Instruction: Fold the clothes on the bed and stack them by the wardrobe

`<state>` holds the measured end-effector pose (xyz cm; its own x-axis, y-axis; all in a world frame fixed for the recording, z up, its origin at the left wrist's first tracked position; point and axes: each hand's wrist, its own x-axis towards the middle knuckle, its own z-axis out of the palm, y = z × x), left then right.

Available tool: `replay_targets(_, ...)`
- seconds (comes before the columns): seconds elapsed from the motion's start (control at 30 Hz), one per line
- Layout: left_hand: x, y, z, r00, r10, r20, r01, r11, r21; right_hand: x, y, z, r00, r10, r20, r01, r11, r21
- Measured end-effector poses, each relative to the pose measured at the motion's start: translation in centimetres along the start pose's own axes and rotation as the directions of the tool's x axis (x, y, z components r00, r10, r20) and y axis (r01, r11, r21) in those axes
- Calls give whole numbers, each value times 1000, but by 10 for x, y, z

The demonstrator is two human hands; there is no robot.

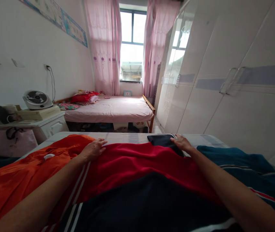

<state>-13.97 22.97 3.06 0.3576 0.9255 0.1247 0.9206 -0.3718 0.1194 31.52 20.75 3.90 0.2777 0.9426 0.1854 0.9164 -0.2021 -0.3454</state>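
Observation:
A red and navy jacket [137,161] with white stripes is spread across the near bed, its navy part closest to me. At its upper left, my left hand [95,149] rests with fingers stretched out, beside an orange garment [55,158]. My right hand [183,143] is at the upper right, fingers extended and touching a navy piece with white edging [160,140], which looks like a sleeve. To the right of my right forearm lies a teal garment [246,161] with white and red stripes. Part of the jacket is hidden under my forearms.
Beyond the near bed [127,138] stands another bed with a pink sheet [118,108]. On the left, a fan [37,99] sits on a box on a white cabinet [55,124], near a pink bag [16,143]. A white wardrobe [207,106] lines the right side.

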Motion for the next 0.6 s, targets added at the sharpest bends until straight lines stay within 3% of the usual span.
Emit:
replay_targets(0.13, 20, -13, 7, 994, -19, 103, 19, 1000, 1, 33, 2, 24, 985, 171, 26, -173, 983, 67)
replay_targets(0.27, 22, -16, 9, 991, -49, 123, 48, 999, 14, 46, 1, 33, 977, 211, 18, -211, 958, 193)
replay_targets(0.43, 13, -14, 3, 997, -66, 34, 66, 998, 0, 54, 2, 10, 945, 273, -180, -179, 893, 412)
replay_targets(0.6, -5, -13, -15, 999, -7, 44, 9, 998, -58, 31, -4, -24, 957, 238, -163, -76, 754, 653)
